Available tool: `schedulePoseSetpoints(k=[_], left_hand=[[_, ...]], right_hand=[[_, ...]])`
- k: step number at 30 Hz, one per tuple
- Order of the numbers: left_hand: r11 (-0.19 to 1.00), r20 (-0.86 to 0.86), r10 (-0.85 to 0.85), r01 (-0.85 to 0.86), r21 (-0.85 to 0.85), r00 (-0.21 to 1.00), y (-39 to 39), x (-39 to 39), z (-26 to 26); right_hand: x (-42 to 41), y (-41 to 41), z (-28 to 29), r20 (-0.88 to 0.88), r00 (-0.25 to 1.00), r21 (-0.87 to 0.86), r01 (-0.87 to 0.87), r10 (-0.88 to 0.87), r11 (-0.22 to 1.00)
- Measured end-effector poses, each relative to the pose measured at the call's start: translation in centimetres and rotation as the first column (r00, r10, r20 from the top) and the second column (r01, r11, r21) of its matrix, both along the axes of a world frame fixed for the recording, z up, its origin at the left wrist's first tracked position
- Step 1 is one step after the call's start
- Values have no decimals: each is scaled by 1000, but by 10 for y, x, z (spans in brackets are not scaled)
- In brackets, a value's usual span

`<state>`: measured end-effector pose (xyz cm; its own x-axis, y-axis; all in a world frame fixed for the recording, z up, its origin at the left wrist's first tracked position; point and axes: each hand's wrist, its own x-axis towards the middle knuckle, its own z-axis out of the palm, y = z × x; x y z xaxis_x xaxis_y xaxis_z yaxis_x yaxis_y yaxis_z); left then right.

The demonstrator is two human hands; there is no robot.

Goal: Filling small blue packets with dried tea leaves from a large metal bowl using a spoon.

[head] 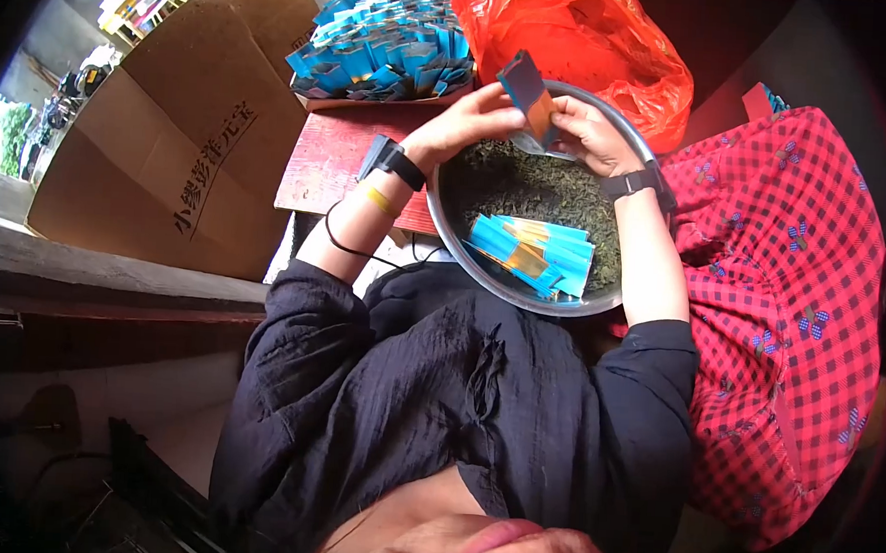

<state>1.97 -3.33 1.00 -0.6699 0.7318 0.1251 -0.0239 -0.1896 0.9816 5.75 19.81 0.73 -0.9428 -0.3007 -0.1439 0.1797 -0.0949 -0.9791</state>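
Note:
Over a metal basin, both hands hold one blue-and-gold paper packet that stands tilted upright. My left hand has its thumb and fingers at the packet's left side. With thumb and fingertips, my right hand pinches its right edge. A small clear plastic piece shows at the packet's lower end. Dried green leaf material, resembling tea, fills much of the basin. Several flat blue-and-gold packets lie in a loose pile on the leaves, at the side near my body.
A red wooden table carries a box crowded with blue packets. Beyond the basin lies a red plastic bag. At left stands a large cardboard box bearing writing. Red checked cloth bulges at right. A black cord hangs by my left forearm.

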Motion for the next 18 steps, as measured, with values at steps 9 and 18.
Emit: schedulePoseSetpoints(k=[9,18], left_hand=[[966,-308,244,-257,1,919,6,6,-11],[807,-855,77,-536,-248,512,5,12,-18]], right_hand=[[-8,-35,-23,-184,982,295,19,37,955],[1,-30,-4,-378,923,145,131,-68,981]])
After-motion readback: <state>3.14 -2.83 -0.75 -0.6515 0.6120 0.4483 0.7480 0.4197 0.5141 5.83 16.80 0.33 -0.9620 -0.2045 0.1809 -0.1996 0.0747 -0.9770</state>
